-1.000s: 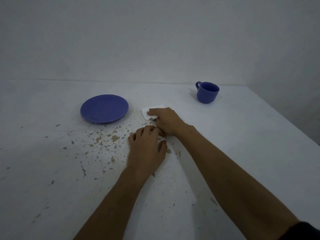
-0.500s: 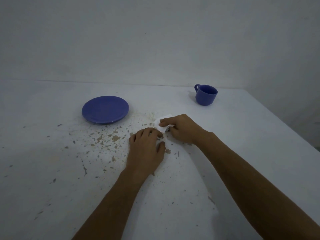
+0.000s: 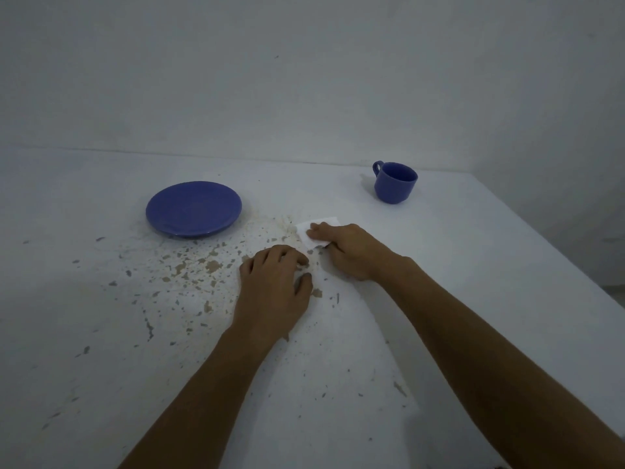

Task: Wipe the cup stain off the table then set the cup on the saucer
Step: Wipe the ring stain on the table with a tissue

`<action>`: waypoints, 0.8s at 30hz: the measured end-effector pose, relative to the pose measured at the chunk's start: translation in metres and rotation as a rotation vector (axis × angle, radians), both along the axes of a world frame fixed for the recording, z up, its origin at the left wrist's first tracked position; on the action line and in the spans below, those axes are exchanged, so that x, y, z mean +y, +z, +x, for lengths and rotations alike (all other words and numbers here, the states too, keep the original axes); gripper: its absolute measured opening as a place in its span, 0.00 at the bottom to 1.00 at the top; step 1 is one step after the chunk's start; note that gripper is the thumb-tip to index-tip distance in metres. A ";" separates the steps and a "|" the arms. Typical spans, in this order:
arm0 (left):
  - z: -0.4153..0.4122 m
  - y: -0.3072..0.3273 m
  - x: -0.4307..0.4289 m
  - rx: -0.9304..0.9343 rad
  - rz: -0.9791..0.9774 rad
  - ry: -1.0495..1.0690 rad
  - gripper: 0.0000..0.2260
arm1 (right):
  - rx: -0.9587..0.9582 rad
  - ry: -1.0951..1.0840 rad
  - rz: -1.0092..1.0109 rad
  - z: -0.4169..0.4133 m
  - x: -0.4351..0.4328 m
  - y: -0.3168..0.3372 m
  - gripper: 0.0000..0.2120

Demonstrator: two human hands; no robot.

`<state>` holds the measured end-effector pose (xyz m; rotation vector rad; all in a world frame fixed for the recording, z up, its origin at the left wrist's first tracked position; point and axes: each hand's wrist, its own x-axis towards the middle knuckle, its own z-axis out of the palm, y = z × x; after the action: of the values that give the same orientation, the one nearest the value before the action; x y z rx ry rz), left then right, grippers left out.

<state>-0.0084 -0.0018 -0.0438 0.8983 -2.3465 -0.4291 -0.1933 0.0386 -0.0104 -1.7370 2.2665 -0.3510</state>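
A blue cup (image 3: 395,182) stands upright at the back right of the white table (image 3: 473,265), handle to the left. A blue saucer (image 3: 193,209) lies at the back left, with nothing on it. Between them, my right hand (image 3: 348,250) presses a small white tissue (image 3: 313,232) flat on the table, fingers on top of it. A faint brownish smear (image 3: 284,228) lies just left of the tissue. My left hand (image 3: 274,286) rests palm down on the table, close below the tissue, holding nothing.
Brown chipped paint spots (image 3: 189,269) are scattered over the table left of my hands. The table's right edge (image 3: 554,245) runs diagonally toward me. A plain wall rises behind the table.
My right hand slid the tissue right and toward me, then back a little farther out. The left hand, cup and saucer stayed put.
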 end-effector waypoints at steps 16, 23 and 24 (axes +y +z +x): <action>0.000 0.005 0.003 -0.020 0.013 0.001 0.10 | -1.084 -0.425 -0.419 0.029 -0.013 0.038 0.15; -0.001 0.004 0.002 -0.018 0.034 0.009 0.10 | -0.555 -0.665 -0.354 0.008 -0.022 0.018 0.19; -0.002 0.004 0.002 -0.017 0.032 0.010 0.10 | -0.541 -0.664 -0.366 0.005 -0.023 0.015 0.20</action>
<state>-0.0102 0.0002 -0.0394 0.9308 -2.3556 -0.4578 -0.1885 0.0159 0.0048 -0.7820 2.3595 -1.2576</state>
